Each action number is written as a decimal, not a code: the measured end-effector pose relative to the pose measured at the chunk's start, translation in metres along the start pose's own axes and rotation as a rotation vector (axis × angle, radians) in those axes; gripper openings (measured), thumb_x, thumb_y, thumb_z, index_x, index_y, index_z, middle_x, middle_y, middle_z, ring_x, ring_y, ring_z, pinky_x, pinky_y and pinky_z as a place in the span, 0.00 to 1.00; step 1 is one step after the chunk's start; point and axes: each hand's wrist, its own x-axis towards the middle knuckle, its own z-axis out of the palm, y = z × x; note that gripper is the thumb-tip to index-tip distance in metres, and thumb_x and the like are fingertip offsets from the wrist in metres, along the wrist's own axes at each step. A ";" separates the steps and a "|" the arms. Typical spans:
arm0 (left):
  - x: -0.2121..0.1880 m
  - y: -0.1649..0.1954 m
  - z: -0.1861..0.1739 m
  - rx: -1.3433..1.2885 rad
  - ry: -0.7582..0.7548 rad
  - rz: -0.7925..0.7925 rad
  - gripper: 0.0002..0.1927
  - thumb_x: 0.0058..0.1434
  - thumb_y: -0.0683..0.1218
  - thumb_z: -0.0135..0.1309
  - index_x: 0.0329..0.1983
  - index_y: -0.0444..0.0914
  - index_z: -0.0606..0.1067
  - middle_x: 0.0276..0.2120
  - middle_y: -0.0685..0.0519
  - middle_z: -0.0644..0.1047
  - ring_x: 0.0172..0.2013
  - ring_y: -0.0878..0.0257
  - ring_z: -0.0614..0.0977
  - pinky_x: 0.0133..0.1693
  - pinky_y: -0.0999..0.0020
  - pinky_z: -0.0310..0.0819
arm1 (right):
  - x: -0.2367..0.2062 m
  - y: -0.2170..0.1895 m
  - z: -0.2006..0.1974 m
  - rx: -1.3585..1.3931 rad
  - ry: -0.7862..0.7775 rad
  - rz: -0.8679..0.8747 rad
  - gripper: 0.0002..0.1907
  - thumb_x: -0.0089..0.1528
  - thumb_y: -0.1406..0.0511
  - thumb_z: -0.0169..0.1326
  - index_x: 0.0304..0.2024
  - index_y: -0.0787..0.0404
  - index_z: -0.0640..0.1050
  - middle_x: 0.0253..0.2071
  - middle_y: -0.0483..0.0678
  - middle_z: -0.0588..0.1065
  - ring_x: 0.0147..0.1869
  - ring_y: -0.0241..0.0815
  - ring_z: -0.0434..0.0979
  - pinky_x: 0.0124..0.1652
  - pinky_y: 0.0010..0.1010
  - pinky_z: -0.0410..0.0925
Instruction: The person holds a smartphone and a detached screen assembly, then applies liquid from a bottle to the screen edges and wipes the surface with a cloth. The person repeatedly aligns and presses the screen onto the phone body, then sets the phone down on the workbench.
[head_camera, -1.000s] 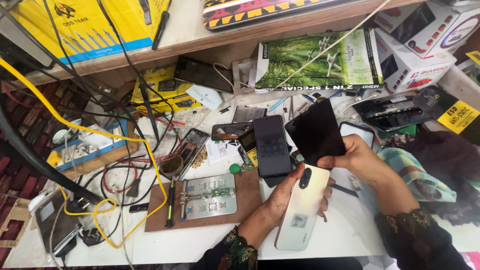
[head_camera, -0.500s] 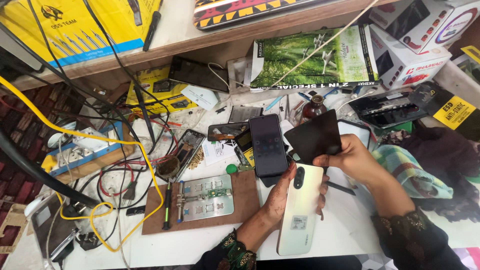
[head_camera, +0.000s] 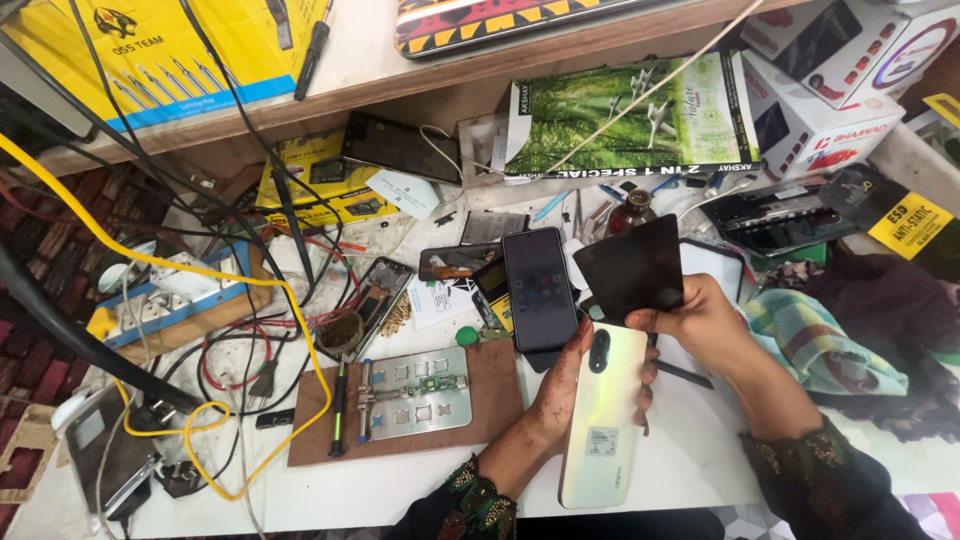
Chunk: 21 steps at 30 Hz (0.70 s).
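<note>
Our left hand (head_camera: 560, 385) grips a pale phone (head_camera: 603, 420) from its left edge, back side up, with the camera end pointing away from us; the fingers (head_camera: 645, 385) wrap under it and show along its right edge. The phone hangs just above the white desk (head_camera: 690, 460), tilted slightly right.

Our right hand (head_camera: 705, 325) pinches a thin dark sheet (head_camera: 630, 268) by its lower right corner, thumb on top and fingers closed beneath. The sheet stands tilted over the top end of the phone, its lower edge just meeting that end.

Just left of the sheet, a second phone (head_camera: 540, 288) with a dim lit screen lies flat on the desk, close to our left thumb. Further left, a metal jig (head_camera: 415, 392) sits on a brown board (head_camera: 400, 440), with a screwdriver (head_camera: 338, 410) along its left side. A yellow cable (head_camera: 300, 320) loops across the clutter there. A checked cloth (head_camera: 815, 340) lies to the right of our right wrist.
</note>
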 end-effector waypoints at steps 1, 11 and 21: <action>0.002 0.000 -0.002 0.012 -0.005 -0.005 0.45 0.71 0.75 0.43 0.66 0.30 0.69 0.47 0.46 0.75 0.43 0.52 0.81 0.44 0.57 0.79 | -0.001 0.000 0.000 0.006 0.004 0.006 0.04 0.54 0.76 0.65 0.30 0.66 0.83 0.29 0.44 0.82 0.33 0.30 0.77 0.34 0.25 0.69; 0.001 0.006 0.011 0.142 0.100 0.028 0.46 0.73 0.76 0.41 0.65 0.29 0.71 0.45 0.43 0.78 0.40 0.51 0.82 0.43 0.54 0.80 | -0.005 -0.031 -0.004 0.195 -0.106 -0.001 0.06 0.54 0.72 0.66 0.34 0.67 0.83 0.31 0.45 0.82 0.34 0.33 0.78 0.35 0.29 0.70; 0.005 0.018 0.009 0.061 -0.139 0.023 0.50 0.74 0.76 0.37 0.67 0.24 0.67 0.51 0.29 0.76 0.47 0.36 0.81 0.48 0.40 0.77 | -0.011 -0.039 0.009 0.271 -0.125 0.077 0.16 0.51 0.71 0.69 0.40 0.69 0.81 0.32 0.49 0.81 0.31 0.37 0.77 0.29 0.31 0.69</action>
